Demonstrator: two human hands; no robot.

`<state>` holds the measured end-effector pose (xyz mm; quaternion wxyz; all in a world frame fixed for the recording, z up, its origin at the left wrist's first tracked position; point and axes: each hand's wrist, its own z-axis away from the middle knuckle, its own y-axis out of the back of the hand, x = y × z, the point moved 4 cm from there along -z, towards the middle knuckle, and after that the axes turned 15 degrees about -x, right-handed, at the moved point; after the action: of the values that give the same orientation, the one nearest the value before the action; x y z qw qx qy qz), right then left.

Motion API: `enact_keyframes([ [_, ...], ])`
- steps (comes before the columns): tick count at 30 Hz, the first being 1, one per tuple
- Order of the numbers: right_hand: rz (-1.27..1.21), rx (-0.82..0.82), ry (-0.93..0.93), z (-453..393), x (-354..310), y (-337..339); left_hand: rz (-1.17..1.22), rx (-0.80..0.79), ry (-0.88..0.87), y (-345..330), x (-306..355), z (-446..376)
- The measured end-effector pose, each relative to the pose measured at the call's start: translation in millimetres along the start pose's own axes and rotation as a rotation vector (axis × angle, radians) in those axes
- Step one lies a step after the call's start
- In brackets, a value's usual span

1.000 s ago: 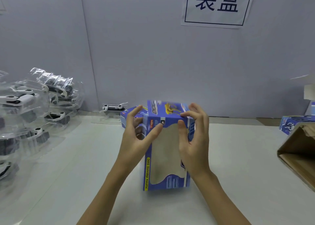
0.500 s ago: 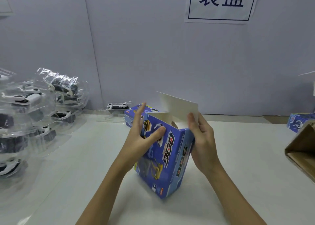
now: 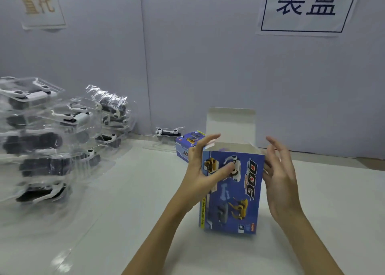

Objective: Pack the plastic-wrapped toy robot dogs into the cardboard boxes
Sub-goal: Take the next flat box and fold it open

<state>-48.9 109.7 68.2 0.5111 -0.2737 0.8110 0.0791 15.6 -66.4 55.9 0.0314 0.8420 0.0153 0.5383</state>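
A blue cardboard toy box printed with "DOG" stands upright on the white table, its white top flap raised and the mouth open. My left hand grips the box's upper left edge, thumb across the front. My right hand hovers at the box's right side with fingers spread and relaxed. Stacks of plastic-wrapped toy robot dogs fill the left of the table. One more wrapped dog lies by the wall.
A second blue box lies behind my left hand near the wall. The grey wall carries a paper sign at the top right and another at the top left. White table surface stretches in front.
The box has been turned from tilted to upright with its printed front facing me. The top flap now stands straight up. My right hand has come off the box.
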Motion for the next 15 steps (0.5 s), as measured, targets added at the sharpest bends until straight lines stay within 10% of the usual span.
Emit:
enact_keyframes([
  [6,0.293,-0.117,-0.015,-9.2,30.5,-21.6,0.552,0.407,0.041,49.2,-13.8,3.9],
  [15,1.198,-0.789,-0.269,-84.5,98.9,-33.6,0.255,0.832,0.334,86.5,-49.8,16.2],
])
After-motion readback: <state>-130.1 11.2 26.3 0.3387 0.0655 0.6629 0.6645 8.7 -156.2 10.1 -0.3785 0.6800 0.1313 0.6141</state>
